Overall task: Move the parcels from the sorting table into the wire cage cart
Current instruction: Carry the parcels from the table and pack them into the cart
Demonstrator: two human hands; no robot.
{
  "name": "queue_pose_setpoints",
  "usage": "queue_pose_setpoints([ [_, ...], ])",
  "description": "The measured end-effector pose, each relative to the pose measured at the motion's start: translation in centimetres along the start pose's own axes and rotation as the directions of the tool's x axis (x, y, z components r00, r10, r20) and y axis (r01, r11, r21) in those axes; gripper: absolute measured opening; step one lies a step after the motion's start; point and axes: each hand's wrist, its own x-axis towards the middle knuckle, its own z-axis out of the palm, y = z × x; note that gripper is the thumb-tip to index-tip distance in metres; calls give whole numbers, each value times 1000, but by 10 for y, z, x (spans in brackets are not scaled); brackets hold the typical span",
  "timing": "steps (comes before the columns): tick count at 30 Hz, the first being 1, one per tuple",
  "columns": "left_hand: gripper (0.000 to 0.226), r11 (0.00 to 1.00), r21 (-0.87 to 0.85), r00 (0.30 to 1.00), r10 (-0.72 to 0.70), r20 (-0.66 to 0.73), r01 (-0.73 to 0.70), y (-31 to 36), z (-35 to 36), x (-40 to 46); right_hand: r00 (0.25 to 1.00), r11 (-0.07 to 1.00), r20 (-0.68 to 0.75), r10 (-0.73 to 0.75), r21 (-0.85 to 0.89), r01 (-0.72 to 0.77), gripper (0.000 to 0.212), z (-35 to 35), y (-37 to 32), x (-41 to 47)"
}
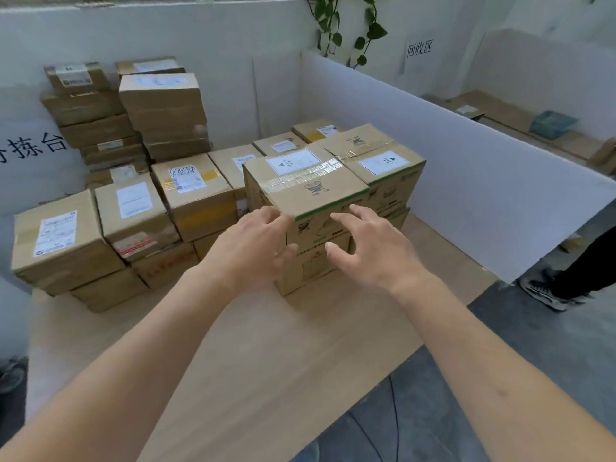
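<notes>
Head view shows both hands at the near face of a taped cardboard parcel [306, 181] standing near the sorting table's [253, 355] right edge. The left hand [253, 245] and right hand [363, 248] have fingers spread and relaxed, grasping nothing. More parcels [133, 208] crowd the table's far-left corner.

White partition boards [466, 151] wall in my pale wooden worktop [266, 361] along its far and right edges. A trailing green vine [346, 28] hangs above the far right corner, beside a paper sign [419, 50] with Chinese characters. Grey floor [533, 345] lies off the right edge, where someone's sneakered foot [546, 291] stands.
</notes>
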Motion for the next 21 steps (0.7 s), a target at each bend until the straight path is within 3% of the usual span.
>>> queue_pose_setpoints([
  [13,63,953,-27,942,-292,167,301,-22,53,119,995,995,80,59,74,-65,61,31,86,163],
  [18,61,802,-290,853,-480,206,522,-6,66,129,999,977,1,38,210,-38,51,40,101,181],
  [21,57,703,-393,797,-584,156,593,7,69,125,1000,967,-16,1,256,3,48,43,108,181],
])
